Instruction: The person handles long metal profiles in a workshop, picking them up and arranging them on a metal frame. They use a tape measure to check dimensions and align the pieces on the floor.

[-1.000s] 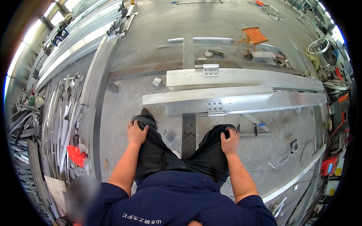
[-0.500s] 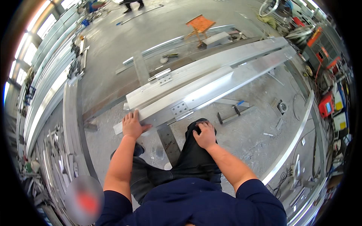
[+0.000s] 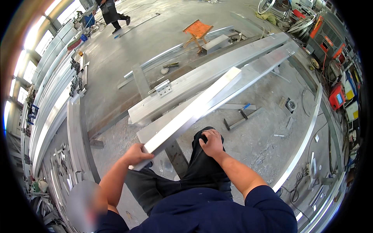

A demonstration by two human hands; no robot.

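A shorter rectangular aluminium tube slants across the lower of two long aluminium profiles. My left hand grips its near end, thumb on top and the other fingers partly hidden behind it. That end sits close to my left leg, while the far end lies over the lower profile. Beyond it runs the upper profile, with a hinge-like metal fitting on it. My right hand holds nothing; it rests on my right knee with the fingers laid over the dark trousers.
A C-shaped clamp lies on the floor to the right. An orange folding stool stands beyond the profiles. Stacked long profiles line the left side. A red machine stands at the right. Another person is far off.
My left hand has gone from lying on the tube to gripping its near end. That end has swung toward me and right, turning the tube across the lower profile. My right hand stays on the knee.
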